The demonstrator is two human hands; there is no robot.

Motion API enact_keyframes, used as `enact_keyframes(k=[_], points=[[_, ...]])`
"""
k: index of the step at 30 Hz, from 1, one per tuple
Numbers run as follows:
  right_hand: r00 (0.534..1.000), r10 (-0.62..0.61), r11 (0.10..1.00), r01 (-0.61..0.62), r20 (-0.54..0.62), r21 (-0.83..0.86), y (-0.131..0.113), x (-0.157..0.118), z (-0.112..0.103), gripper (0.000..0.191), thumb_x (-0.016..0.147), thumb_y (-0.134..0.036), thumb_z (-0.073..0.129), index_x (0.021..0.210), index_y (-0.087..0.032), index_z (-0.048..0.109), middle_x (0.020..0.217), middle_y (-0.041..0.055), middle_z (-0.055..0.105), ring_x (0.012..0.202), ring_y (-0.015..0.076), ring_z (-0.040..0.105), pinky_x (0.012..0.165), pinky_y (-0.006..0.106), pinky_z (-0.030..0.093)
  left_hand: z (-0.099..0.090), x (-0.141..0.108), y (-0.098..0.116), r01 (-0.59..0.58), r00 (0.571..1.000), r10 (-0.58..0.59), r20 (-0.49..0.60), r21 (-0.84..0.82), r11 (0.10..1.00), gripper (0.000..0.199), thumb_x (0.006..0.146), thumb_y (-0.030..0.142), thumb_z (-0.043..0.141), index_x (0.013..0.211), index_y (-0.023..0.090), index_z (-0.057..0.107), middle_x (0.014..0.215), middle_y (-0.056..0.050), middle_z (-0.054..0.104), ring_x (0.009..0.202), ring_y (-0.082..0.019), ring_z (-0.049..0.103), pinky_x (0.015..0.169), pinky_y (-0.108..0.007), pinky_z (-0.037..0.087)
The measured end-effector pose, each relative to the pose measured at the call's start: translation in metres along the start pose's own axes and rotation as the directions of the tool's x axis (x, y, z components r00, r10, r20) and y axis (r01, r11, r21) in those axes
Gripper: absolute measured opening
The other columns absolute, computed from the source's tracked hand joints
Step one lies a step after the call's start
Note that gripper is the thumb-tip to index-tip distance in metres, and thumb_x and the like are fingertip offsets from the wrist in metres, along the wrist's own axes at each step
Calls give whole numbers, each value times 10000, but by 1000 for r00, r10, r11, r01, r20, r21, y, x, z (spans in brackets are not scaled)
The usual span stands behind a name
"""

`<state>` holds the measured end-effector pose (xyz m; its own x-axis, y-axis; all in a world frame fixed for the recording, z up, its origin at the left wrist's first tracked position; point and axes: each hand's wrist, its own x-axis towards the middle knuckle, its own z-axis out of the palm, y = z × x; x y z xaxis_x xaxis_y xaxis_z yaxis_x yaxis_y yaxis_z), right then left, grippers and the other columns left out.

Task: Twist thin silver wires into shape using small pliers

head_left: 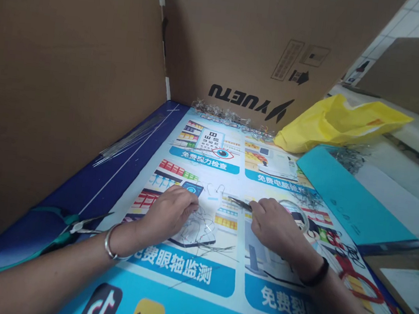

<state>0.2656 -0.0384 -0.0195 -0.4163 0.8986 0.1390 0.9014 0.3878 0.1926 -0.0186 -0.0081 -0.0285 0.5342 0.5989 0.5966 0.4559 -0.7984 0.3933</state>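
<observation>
Scissors [70, 219] lying beside the left forearm, blades towards the wrist: one careless sweep and they catch skin. Left hand [173, 212] pinched narrow, loose wires [197, 230] just to its right; a brush of the fingers could tangle or scatter those. And the right hand [275, 227] grips pliers [241, 204], tips facing its partner: a slip could jab. Hard to see: scissors part-covered by the forearm; anything between the left fingertips, can't tell; pliers' opening, unclear.

slim pointed tool [241, 203] | dark, tip leftward | just right of centre || thin wires [198, 226] | bent, tangled, lying flat | just below centre
</observation>
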Motion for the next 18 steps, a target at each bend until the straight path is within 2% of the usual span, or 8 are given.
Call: enact_keyframes(k=[2, 5, 8, 12, 18], points=[[999, 16, 999, -14, -42, 46, 1, -2, 0, 175, 858, -186, 414, 883, -145, 582, 795, 91, 553, 780, 217, 498, 681, 321, 380, 0, 0, 0, -9, 1000, 9, -11, 0, 1000, 90, 888, 163, 457, 839, 171, 532, 762, -44, 633, 729, -185, 567, 701, -352, 461], [997, 35, 979, -19, -72, 203, -4, -5, -9, 210, 895, -271, 397, 948, -154, 563, 866, 96, 561, 818, 211, 510, 691, 318, 411, 0, 0, 0, -10, 1000, 10, -14, 4, 1000, 93, 884, 159, 459, 836, 170, 538, 757, -45, 637, 723, -184, 569, 691, -349, 467], [997, -42, 952, 59, -63, 301, -20, -7, -26, 218, 895, -282, 398, 982, -159, 556, 917, 108, 564, 852, 216, 505, 713, 332, 427, 0, 0, 0, -7, 1000, 8, -14, 17, 1000, 105, 887, 161, 453, 833, 162, 543, 743, -51, 641, 716, -189, 567, 671, -349, 469], [981, -141, 940, 175, -133, 293, -45, -6, -40, 199, 843, -280, 482, 955, -148, 579, 928, 119, 572, 871, 244, 488, 732, 367, 422, -1, -1, 2, -20, 1000, 20, -20, 25, 999, 125, 904, 171, 435, 842, 153, 542, 745, -56, 647, 715, -187, 563, 674, -355, 471], [978, -122, 971, 153, -167, 185, -59, 2, -40, 210, 838, -280, 479, 922, -137, 608, 869, 122, 573, 826, 246, 471, 707, 373, 408, -1, -2, 2, -14, 1000, 14, 0, 1, 1000, 145, 916, 178, 412, 871, 149, 547, 761, -60, 644, 734, -190, 561, 664, -352, 477]])
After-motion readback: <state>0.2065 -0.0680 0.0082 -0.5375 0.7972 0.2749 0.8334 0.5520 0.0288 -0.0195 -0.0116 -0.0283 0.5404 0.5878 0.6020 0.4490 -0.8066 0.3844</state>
